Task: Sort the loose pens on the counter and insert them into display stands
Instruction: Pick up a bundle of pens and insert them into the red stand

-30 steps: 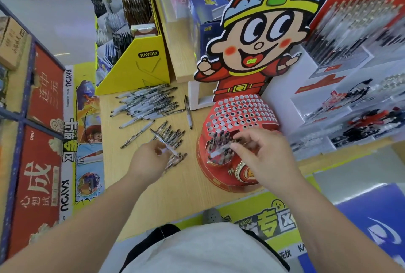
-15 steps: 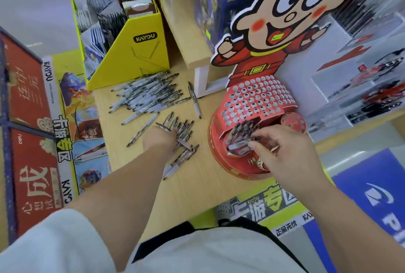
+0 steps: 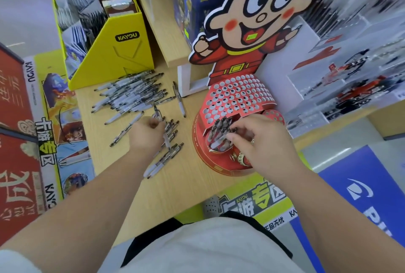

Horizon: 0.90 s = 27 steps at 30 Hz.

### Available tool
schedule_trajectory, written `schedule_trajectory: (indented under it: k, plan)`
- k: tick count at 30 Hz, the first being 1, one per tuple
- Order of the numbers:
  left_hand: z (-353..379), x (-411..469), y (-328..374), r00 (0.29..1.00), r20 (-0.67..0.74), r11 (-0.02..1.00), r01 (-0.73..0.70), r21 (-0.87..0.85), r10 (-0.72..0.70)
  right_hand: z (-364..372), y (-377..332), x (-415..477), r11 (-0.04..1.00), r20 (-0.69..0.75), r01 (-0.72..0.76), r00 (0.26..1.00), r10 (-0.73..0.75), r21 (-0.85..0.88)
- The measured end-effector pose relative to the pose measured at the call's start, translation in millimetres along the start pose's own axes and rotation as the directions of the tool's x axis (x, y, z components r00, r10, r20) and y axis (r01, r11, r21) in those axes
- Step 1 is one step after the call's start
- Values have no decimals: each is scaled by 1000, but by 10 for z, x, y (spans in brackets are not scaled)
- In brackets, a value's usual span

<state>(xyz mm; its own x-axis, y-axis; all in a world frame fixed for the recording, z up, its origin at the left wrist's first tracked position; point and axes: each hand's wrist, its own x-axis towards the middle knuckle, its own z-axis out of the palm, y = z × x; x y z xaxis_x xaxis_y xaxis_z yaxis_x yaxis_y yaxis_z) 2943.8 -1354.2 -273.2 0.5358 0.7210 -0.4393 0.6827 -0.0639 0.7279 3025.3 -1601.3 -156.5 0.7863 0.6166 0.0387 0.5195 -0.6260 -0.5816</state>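
A yellow box stands at the far left of the desk, with a heap of loose pens spread just in front of it. Nearer, the left hand curls its fingers round one pen above a smaller pile. A single pen lies apart. To the right, the red display stand holds a cluster of inserted pens; the right hand pinches a white-barrelled pen at the stand's front holes.
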Motion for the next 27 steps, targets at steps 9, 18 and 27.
schedule_trajectory:
  k: [9, 18, 27]
  plan:
    - [-203, -811, 390, 980, 44, 921, -166, -352, 193, -5, -52, 22, 996, 41, 33, 999, -29, -87]
    - [-167, -989, 431, 983, 140, 866, -33, -500, 118, -1, -76, 62, 996, 53, 41, 998, -37, -75]
    - [-174, -991, 389, 960, 202, 876, -78, -477, 195, 9, -87, 17, 998, 12, -18, 1000, 18, -68]
